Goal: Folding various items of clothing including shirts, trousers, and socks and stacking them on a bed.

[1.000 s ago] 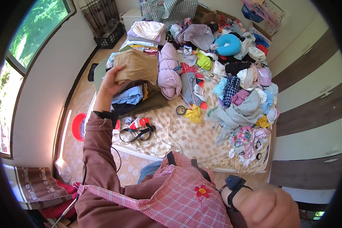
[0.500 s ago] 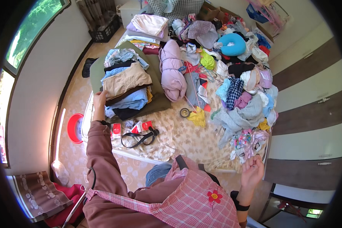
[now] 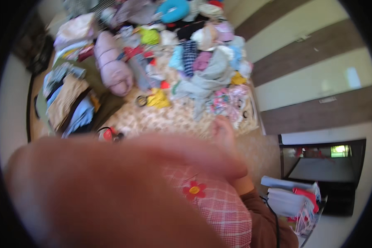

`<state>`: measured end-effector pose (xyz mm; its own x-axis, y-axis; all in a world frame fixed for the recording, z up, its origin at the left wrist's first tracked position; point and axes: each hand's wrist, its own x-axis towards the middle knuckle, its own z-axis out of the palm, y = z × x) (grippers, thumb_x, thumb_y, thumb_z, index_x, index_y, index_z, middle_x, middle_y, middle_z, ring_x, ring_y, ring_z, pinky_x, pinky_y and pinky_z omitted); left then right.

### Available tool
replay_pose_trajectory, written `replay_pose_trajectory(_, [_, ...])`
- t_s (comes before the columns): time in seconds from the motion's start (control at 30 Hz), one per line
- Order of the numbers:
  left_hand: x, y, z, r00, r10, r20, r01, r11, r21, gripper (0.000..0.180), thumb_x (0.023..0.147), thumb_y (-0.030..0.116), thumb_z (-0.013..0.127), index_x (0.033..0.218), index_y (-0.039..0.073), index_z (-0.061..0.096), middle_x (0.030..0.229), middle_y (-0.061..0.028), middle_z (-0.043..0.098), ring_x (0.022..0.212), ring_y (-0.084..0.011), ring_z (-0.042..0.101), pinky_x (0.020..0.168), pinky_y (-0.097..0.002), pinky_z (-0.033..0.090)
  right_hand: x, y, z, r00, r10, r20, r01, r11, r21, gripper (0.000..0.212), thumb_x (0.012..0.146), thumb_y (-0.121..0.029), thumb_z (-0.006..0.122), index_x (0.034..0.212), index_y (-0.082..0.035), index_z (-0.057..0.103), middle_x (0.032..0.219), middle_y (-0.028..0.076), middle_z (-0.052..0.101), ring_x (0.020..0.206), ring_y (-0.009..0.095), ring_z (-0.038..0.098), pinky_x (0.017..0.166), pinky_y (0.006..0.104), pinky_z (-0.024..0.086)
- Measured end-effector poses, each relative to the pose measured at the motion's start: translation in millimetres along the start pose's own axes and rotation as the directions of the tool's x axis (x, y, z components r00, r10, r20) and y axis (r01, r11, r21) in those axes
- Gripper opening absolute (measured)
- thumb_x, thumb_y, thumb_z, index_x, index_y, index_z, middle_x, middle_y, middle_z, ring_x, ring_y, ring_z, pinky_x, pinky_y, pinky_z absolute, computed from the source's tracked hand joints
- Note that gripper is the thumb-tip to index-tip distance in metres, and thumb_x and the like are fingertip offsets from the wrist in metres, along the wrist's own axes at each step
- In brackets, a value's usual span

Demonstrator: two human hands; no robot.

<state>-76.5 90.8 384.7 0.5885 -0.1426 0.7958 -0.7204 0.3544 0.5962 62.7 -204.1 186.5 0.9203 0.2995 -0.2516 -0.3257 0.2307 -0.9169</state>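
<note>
My left forearm, in a brown sleeve, sweeps close across the view and is badly blurred. At its end my left hand (image 3: 219, 159) lies over my right forearm near the wrist; motion smears its fingers. Beyond it my right hand (image 3: 224, 129) is raised before the bed, its fingers loosely curled in, with nothing seen in them. Behind that hand a floral pink garment (image 3: 222, 100) lies at the near right of a clothes heap, beside a grey-green garment (image 3: 206, 82). My pink checked apron (image 3: 219, 211) shows below both arms.
On the bed's left stand folded clothes (image 3: 68, 101) and a rolled lilac bundle (image 3: 111, 66). A yellow cloth (image 3: 158, 99) lies mid-bed by a dark tape roll (image 3: 141, 101). A blue neck pillow (image 3: 172, 10) tops the far heap. Striped cabinets (image 3: 314, 66) line the right.
My left hand has left the folded stack and crossed over to my right forearm. The view has swung right, bringing more of the cabinets and the lower right corner into sight.
</note>
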Motion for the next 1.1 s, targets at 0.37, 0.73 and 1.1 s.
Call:
replay_pose_trajectory(0.37, [34, -36, 46, 0.988, -0.057, 0.143, 0.093, 0.961, -0.261, 0.012, 0.083, 0.017, 0.06, 0.084, 0.005, 0.057, 0.083, -0.0109, 0.062, 0.075, -0.0239, 0.06, 0.084, -0.0481, 0.046, -11, 41, -79, 0.984, 0.125, -0.127, -0.104, 0.982, 0.157, 0.013, 0.083, -0.015, 0.054, 0.09, -0.005, 0.054, 0.064, 0.0, 0.05, 0.051, 0.009, 0.045, 0.046, 0.0223, 0.035])
replay_pose_trajectory(0.73, [44, -66, 78, 0.982, -0.139, -0.125, 0.097, 0.949, -0.299, 0.02, 0.085, 0.021, 0.061, 0.097, 0.006, 0.057, 0.092, -0.0115, 0.062, 0.083, -0.0243, 0.06, 0.082, -0.0441, 0.049, 88, 109, -119, 0.925, 0.38, -0.006, -0.369, 0.896, -0.247, 0.013, 0.08, -0.016, 0.06, 0.079, -0.003, 0.061, 0.058, 0.0, 0.051, 0.045, 0.008, 0.046, 0.04, 0.0233, 0.035])
replay_pose_trajectory(1.1, [32, -81, 100, 0.874, -0.108, -0.473, -0.019, 0.966, -0.256, 0.03, 0.087, 0.026, 0.062, 0.11, 0.007, 0.057, 0.101, -0.012, 0.063, 0.09, -0.0247, 0.06, 0.079, -0.0401, 0.052, 243, 249, -63, 0.942, 0.23, 0.245, 0.063, 0.594, -0.802, 0.039, 0.071, -0.02, 0.069, 0.106, -0.006, 0.059, 0.083, 0.012, 0.064, 0.081, 0.027, 0.063, 0.067, 0.0353, 0.051])
